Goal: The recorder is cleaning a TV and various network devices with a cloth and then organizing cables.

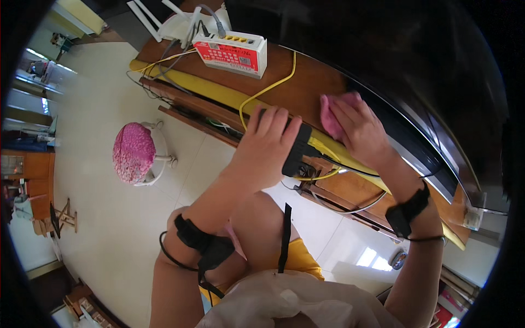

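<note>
My left hand (266,145) grips a flat black electronic box (298,149), probably a set-top box, at the yellow front edge (197,84) of a wooden TV cabinet (305,88). A yellow network cable (268,88) loops across the cabinet top and behind that hand. More yellow and black cables hang by the box's near end. Bunched under the fingers of my right hand (365,129) is a pink cloth (329,117), pressed on the cabinet top beside the base of the television (389,45). The fingers hide part of the cloth and the box.
A white modem (233,53) with a red label stands on the cabinet, with a white antenna router (180,24) behind it. Dark cables hang over the cabinet's left end. On the tiled floor (102,90) is a stool with a pink cover (133,151). A small wooden folding stool (65,217) stands farther left.
</note>
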A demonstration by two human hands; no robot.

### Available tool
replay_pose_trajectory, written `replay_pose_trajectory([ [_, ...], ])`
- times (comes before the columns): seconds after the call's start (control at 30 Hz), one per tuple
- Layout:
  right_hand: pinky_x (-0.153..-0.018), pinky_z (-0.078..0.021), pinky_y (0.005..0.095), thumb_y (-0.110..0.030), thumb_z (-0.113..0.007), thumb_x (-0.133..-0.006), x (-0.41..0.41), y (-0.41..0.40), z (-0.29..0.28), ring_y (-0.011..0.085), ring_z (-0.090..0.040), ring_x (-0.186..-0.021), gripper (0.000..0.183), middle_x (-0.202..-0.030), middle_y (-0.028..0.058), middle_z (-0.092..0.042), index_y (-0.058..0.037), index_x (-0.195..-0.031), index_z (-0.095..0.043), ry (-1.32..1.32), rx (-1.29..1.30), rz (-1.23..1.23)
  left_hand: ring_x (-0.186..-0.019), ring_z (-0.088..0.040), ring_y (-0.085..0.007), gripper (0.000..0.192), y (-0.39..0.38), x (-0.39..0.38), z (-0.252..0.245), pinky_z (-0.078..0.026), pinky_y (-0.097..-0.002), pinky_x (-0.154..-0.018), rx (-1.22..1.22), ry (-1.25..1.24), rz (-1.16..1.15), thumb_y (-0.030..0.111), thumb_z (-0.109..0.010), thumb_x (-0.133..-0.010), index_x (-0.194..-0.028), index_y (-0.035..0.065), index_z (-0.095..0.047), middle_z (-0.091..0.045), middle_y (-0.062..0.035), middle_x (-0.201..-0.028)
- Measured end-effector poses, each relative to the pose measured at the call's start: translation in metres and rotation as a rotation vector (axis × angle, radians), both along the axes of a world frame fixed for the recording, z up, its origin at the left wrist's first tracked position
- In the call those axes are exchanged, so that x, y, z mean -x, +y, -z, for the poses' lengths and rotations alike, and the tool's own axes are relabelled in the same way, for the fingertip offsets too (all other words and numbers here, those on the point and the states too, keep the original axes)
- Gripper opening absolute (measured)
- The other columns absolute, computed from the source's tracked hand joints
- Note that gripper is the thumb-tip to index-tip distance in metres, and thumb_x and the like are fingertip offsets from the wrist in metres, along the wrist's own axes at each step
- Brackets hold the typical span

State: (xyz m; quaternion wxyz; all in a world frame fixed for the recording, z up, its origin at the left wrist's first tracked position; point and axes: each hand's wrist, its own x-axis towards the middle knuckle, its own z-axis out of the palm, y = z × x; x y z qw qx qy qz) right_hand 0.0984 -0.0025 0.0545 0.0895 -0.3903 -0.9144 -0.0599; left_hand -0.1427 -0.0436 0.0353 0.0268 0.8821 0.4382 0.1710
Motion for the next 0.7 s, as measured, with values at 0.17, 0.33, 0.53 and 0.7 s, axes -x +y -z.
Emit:
replay_pose_trajectory([
  [0.17, -0.097, -0.0402, 0.0423, -0.007, -0.059, -0.076, 0.02, 0.047, 0.044, 0.0351, -0.05, -0.112, 0.059, -0.129, 0.0153, -0.048, -0.0021, -0.131, -0.04, -0.009, -0.145, 0.086, -0.115, -0.038, -0.0384, 0.073, -0.022, 0.016, -0.013, -0.027, -0.0529, -0.104, -0.025, -0.075, -0.108, 0.021, -0.069, -0.062, -0.127, 0.0045, -0.04, -0.04, -0.0191, -0.117],
  [0.33, -0.095, -0.0418, 0.0452, -0.022, -0.046, -0.09, 0.058, 0.093, 0.046, 0.0385, -0.051, -0.113, 0.049, -0.124, 0.0227, -0.05, -0.0024, -0.133, -0.037, -0.039, 0.068, 0.383, -0.113, -0.039, -0.0392, 0.072, -0.033, 0.026, 0.002, -0.028, -0.0538, -0.103, -0.02, -0.196, -0.12, 0.019, -0.07, -0.063, -0.126, 0.0042, -0.04, -0.04, -0.0193, -0.117],
  [0.53, -0.104, -0.0332, 0.0444, -0.028, -0.043, -0.094, 0.051, 0.079, 0.045, 0.0388, -0.044, -0.12, 0.045, -0.13, 0.0207, -0.047, -0.0073, -0.134, -0.041, 0.125, 0.036, 0.176, -0.113, -0.039, -0.0392, 0.073, -0.039, 0.03, 0.013, -0.028, -0.0539, -0.103, -0.022, -0.255, -0.153, 0.017, -0.071, -0.061, -0.126, 0.0044, -0.039, -0.04, -0.019, -0.117],
  [0.7, -0.11, -0.0246, 0.0437, -0.026, -0.046, -0.092, 0.041, 0.0, 0.018, 0.0361, -0.03, -0.132, 0.045, -0.141, 0.0126, -0.039, -0.0126, -0.135, -0.041, 0.099, 0.277, -0.083, -0.115, -0.038, -0.0392, 0.077, -0.031, 0.024, 0.011, -0.027, -0.0545, -0.103, -0.076, -0.278, -0.113, 0.017, -0.072, -0.059, -0.127, 0.0046, -0.038, -0.039, -0.0187, -0.118],
])
